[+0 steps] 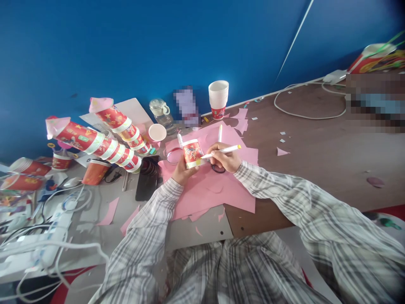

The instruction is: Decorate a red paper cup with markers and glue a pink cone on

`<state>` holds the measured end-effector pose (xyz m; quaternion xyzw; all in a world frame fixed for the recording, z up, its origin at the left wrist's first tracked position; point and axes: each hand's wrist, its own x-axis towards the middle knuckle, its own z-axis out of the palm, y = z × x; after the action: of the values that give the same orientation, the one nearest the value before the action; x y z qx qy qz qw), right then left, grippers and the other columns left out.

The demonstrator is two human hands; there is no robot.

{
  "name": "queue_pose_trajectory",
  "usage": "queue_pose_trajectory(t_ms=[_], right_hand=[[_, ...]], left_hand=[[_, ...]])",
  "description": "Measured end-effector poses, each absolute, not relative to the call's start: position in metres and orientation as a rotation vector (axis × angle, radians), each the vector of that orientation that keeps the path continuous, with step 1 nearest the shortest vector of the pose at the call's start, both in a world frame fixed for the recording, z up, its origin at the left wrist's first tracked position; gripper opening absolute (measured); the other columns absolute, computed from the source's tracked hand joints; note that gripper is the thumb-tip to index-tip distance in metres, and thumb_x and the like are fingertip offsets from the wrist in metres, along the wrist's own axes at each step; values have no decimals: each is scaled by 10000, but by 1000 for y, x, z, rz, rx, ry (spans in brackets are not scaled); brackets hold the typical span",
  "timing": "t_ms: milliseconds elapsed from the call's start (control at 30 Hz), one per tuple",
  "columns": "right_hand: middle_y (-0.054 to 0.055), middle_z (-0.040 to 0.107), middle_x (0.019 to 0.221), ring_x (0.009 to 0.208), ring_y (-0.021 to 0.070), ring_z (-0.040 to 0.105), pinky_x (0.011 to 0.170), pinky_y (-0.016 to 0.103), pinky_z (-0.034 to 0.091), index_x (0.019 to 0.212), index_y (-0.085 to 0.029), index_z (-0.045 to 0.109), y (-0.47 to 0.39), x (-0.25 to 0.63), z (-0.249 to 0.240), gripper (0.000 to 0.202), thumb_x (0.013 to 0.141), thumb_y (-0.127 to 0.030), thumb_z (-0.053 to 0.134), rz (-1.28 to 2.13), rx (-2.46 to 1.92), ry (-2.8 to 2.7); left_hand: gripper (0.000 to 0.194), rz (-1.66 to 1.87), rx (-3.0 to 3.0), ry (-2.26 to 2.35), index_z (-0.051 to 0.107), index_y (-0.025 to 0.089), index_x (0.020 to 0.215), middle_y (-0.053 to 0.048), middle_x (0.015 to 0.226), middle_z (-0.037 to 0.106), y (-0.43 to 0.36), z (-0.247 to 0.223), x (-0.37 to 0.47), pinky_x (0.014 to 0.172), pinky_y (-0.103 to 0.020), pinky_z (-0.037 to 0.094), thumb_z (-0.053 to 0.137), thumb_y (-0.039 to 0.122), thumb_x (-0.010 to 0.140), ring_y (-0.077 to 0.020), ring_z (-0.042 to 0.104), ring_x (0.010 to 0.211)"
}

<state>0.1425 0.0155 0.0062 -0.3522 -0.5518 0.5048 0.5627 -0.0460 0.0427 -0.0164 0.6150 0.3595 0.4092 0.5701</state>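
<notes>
My left hand (pixel 182 171) is wrapped round a red and white paper cup (pixel 192 153) with a printed figure, held above pink paper sheets (pixel 218 190). My right hand (pixel 225 157) grips a white marker (pixel 226 150) with a yellow end; its tip meets the lower right side of the cup, by a yellow patch. Just behind the right hand, another white pen or cap (pixel 220 133) shows. Dark scissor handles (pixel 218 169) lie partly under the right hand. Pink-lensed glasses or a similar loop (pixel 174 155) rest left of the cup.
Two leaning towers of joined cups (pixel 104 145) with pink tops stand at the left, near a black phone (pixel 148 178). Behind are an open cup (pixel 157 132), a clear bottle (pixel 161 113) and stacked cups (pixel 218 95). White cables and a power strip (pixel 52 236) fill the lower left.
</notes>
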Motion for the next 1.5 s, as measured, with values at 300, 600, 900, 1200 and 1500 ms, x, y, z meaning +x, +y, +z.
queue_pose_trajectory(t_ms=[300,600,900,1200,1500], right_hand=[[-43,530,447,272,61,308,277,187,221,724,-149,544,16,142,8,160,731,-298,487,1228,-826,-1252],[-44,538,441,270,53,310,267,173,223,735,-139,547,19,144,6,153,735,-284,498,1269,-801,-1240],[-43,540,432,264,56,317,266,176,227,720,-140,556,19,145,7,158,706,-293,520,1302,-802,-1231],[-46,528,416,268,58,307,270,175,217,704,-142,557,21,146,7,139,698,-269,500,1315,-844,-1231],[-40,528,411,265,64,305,273,182,209,711,-139,554,23,147,7,141,698,-269,500,1340,-870,-1209]], left_hand=[[722,960,1424,830,409,178,1124,-98,966,586,44,-20,-47,759,-462,477,740,435,537,-251,567,832],[742,953,1411,825,408,165,1127,-114,1006,588,44,-20,-47,776,-457,478,746,439,526,-258,567,867],[734,954,1412,814,405,184,1130,-114,1029,581,45,-21,-46,780,-477,475,743,437,529,-278,566,900],[737,946,1439,805,382,184,1145,-113,1028,577,44,-21,-47,762,-450,487,721,462,552,-268,575,884],[693,941,1519,805,371,186,1159,-104,1014,569,45,-26,-50,743,-444,487,684,455,603,-260,568,871]])
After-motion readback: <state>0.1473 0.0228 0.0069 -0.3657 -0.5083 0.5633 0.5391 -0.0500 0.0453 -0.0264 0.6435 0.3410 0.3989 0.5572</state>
